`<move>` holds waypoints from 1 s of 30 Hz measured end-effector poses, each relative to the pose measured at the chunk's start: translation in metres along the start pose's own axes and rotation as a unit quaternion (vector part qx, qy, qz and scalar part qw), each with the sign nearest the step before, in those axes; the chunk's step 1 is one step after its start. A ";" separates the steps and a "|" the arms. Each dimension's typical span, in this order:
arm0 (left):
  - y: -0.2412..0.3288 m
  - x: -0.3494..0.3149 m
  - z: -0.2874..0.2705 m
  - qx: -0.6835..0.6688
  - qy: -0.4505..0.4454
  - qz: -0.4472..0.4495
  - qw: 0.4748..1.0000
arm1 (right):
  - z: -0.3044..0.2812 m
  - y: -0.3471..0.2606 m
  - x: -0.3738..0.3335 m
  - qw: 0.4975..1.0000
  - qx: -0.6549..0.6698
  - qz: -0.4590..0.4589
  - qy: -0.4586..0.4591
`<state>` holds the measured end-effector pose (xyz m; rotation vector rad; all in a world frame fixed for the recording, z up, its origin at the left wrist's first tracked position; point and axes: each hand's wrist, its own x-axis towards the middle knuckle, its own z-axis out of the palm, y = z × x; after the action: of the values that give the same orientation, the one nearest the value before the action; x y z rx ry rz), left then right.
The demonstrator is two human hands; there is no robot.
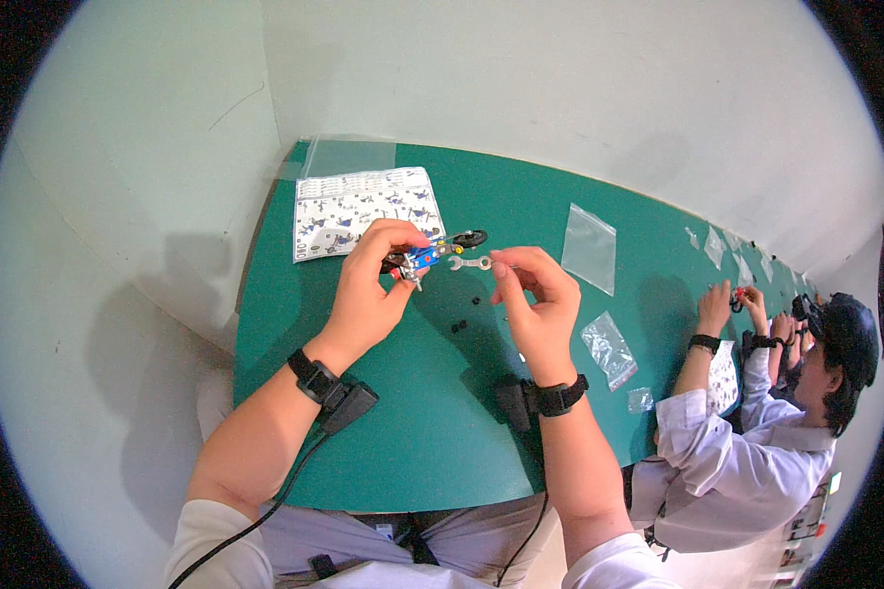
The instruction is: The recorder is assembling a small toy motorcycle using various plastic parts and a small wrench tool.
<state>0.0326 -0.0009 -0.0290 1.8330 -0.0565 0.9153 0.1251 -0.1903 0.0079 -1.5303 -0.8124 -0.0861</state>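
My left hand [375, 280] is closed around a small toy motorcycle model [425, 257] with blue, yellow and red parts and a black wheel at its far end. Between the thumb and fingers of my right hand [537, 294] is a small silver wrench [469, 263], its open jaw pointing left toward the model. A narrow gap seems to lie between wrench and model. Beyond my left hand, a printed instruction sheet [363, 211] with small assembly drawings lies on the green table [413, 412]. Several tiny black parts [460, 326] rest below the model.
An empty clear bag [589, 248] lies right of my hands, with another bag [609, 350] of small parts nearer. A clear bag [352, 157] sits at the far left edge. To the right, another person [746, 432] works at the same table. Cables run from my wristbands.
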 end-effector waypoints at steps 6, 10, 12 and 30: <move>0.008 0.003 -0.006 0.083 0.003 0.063 0.995 | 0.001 -0.003 -0.001 0.991 -0.073 -0.111 -0.024; 0.013 0.001 -0.006 0.024 0.003 0.032 0.999 | 0.001 -0.006 -0.004 0.988 -0.082 -0.133 0.006; 0.019 0.000 -0.006 -0.053 -0.002 -0.065 0.996 | 0.000 -0.006 -0.005 0.984 -0.078 -0.155 0.047; 0.007 -0.005 -0.020 -0.386 -0.073 -0.245 0.886 | -0.001 0.001 -0.001 0.969 -0.094 -0.142 0.177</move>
<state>0.0147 0.0108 -0.0232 1.0766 -0.0389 0.3080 0.1252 -0.1911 0.0070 -1.5056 -0.7434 -0.6462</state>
